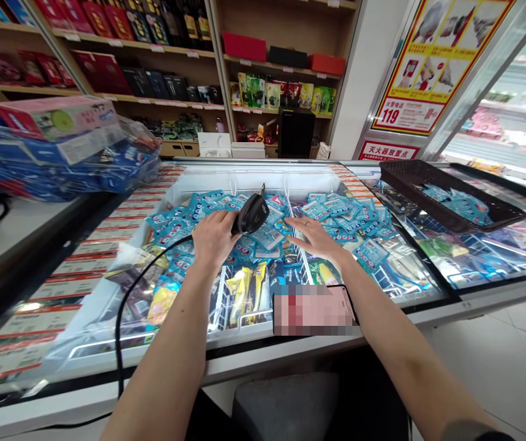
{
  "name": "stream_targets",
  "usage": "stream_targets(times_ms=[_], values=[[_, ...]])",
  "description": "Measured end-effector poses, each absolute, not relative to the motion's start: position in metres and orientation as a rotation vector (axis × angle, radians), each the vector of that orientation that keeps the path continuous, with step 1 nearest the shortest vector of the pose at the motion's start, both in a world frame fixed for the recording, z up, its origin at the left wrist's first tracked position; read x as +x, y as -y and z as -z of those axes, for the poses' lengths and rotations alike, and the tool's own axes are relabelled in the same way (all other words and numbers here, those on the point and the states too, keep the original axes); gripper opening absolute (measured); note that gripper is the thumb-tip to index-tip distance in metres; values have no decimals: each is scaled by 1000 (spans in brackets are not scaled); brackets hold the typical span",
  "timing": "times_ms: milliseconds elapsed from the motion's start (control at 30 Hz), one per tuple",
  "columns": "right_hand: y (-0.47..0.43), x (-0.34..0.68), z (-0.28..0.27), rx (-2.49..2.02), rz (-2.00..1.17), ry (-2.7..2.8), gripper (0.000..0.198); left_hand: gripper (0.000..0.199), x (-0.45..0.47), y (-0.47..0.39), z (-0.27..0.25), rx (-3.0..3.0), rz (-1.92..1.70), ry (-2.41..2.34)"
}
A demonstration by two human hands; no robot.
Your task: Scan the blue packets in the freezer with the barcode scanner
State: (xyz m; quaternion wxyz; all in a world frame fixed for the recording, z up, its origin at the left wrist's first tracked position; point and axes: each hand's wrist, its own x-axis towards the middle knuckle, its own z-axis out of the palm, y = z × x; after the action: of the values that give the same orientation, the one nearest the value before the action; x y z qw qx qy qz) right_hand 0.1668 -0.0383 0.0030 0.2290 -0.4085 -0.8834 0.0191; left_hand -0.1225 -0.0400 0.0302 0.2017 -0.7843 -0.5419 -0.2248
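Note:
My left hand (213,240) is wrapped around a black barcode scanner (253,214), whose cable (127,300) runs down past my forearm. Beneath the scanner lie many small blue printed packets (269,237), spread over the glass top of a chest freezer (106,343). My right hand (315,237), palm down with its fingers apart, is at the packets right of the scanner. Whether its fingertips touch a packet I cannot tell. More blue packets (352,214) lie to its right. A phone (315,311) with a blurred screen rests near the front edge, between my forearms.
A dark tray (501,211) holding more blue packets sits on the right. To the left stand plastic-wrapped boxes (74,147). Price labels (56,288) line the freezer's left side. Stocked shelves (152,46) and a red-and-yellow poster (428,79) are behind.

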Motion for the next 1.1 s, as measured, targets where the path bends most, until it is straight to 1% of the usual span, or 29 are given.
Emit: stream_targets(times_ms=[100,200,400,633,867,900,933,1033,1067,1100], values=[[42,164,-7,-992,-113,2559,47,33,-124,39,-30,-2170,635,1543],[43,165,-8,-953,-112,2632,40,33,-125,40,-30,-2137,650,1565],[46,165,-8,-1064,-35,2525,28,31,-126,40,-29,-2110,682,1560],[51,159,-15,-1068,-79,2422,29,31,-125,41,-30,-2113,695,1566],[53,156,-13,-1157,-294,2448,27,32,-125,42,-31,-2137,698,1560],[53,156,-12,-1156,-305,2424,30,32,-125,41,-31,-2134,698,1558],[52,156,-11,-1159,-308,2391,37,32,-125,41,-31,-2133,700,1558],[47,158,-7,-1241,-314,2282,72,32,-125,41,-31,-2140,702,1560],[44,159,-6,-1287,-321,2241,79,32,-124,42,-31,-2145,698,1560],[42,160,-4,-1331,-335,2196,80,32,-124,42,-32,-2149,689,1559]])
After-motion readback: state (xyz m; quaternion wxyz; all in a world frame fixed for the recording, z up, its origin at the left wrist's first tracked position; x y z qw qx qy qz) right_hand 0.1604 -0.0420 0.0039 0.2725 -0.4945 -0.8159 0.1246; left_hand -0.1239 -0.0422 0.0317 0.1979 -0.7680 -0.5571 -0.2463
